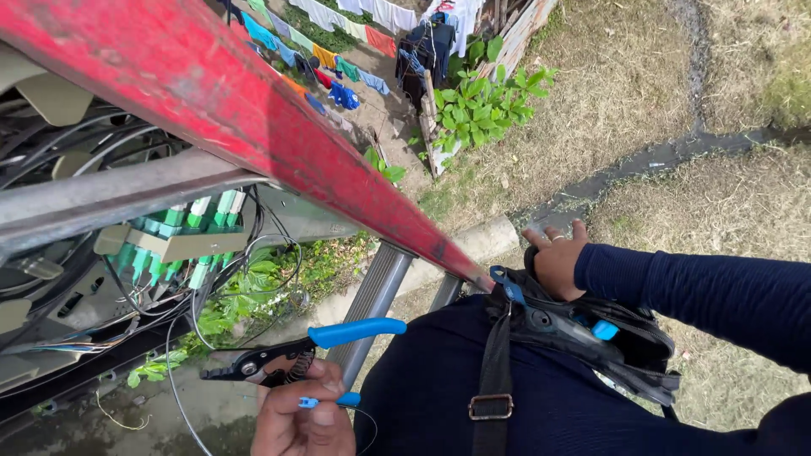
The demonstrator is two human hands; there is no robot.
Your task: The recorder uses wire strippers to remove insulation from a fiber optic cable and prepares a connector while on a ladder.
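Pliers (279, 359) in left hand (304, 418), right hand (557, 262) in black pouch (608, 342).

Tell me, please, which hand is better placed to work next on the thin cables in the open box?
Probably the left hand: it holds the blue-handled pliers, whose tip points toward the thin black cables under the green connectors. The right hand rests at the black waist pouch, away from them.

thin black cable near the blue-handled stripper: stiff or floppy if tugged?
Probably floppy: the thin black cable hangs in loose loops below the green connectors. Likely light, since it sags without any support. It looks thin enough to kink or snag if pulled hard. The left hand holds the blue-handled stripper; the right hand is at the black pouch.
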